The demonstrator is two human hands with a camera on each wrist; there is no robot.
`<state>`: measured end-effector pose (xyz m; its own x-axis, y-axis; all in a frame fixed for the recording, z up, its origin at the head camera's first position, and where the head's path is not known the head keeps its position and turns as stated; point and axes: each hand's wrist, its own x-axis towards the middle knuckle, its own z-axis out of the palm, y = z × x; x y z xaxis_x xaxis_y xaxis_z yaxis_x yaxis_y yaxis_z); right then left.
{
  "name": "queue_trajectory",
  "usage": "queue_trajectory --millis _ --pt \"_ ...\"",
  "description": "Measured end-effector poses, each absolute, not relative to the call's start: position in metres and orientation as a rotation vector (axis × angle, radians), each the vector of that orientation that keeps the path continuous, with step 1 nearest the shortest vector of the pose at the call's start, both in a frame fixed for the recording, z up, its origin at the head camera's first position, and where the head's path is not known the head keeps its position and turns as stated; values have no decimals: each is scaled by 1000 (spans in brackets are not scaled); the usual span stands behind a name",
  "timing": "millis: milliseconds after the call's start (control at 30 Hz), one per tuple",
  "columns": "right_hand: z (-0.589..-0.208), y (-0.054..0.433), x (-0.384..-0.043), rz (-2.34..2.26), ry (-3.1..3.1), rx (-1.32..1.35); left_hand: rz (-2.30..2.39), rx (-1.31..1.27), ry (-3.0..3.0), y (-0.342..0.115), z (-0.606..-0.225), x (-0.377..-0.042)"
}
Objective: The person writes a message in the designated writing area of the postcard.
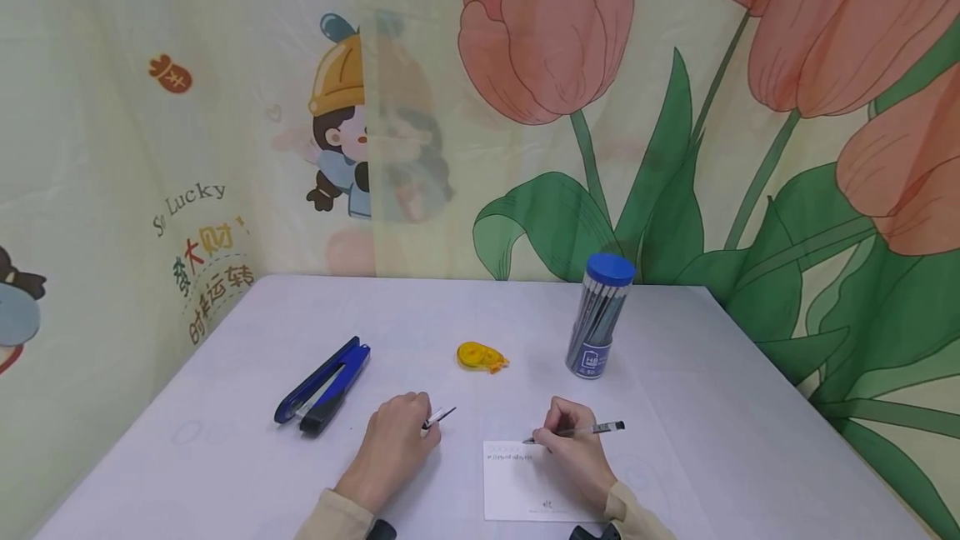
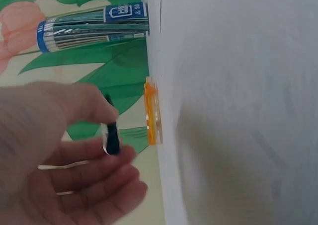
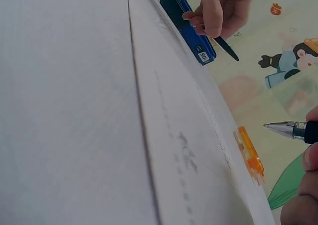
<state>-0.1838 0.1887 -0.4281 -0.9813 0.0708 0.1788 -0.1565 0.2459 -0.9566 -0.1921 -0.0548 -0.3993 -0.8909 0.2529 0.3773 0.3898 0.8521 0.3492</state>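
In the head view my left hand (image 1: 395, 450) is over the table, left of a white sheet of paper (image 1: 517, 492). Its thumb and fingers pinch a small dark and clear pen cap (image 2: 113, 138). My right hand (image 1: 577, 450) grips a clear-barrelled pen (image 1: 609, 427) and overlaps the sheet's right half. The pen's metal tip (image 3: 279, 128) is raised above the paper in the right wrist view. A short line of dark handwriting (image 1: 510, 457) runs near the sheet's top, with a small printed mark at the bottom.
A blue and black stapler (image 1: 324, 390) lies at the left. Beyond the hands is a yellow correction tape (image 1: 480, 356). A tube of pencils (image 1: 597, 319) with a blue lid stands behind the right hand. Printed curtains (image 1: 412, 240) hang behind the white table (image 1: 225, 473).
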Motion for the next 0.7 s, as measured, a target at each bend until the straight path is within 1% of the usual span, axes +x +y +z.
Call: queue_trajectory --millis 367,700 --pt "-424 188 -183 1978 -2245 45 -860 -917 -2532 -45 -404 -187" --pt "-424 187 -182 2211 -2128 -15 -915 -939 -2549 -43 -402 -184"
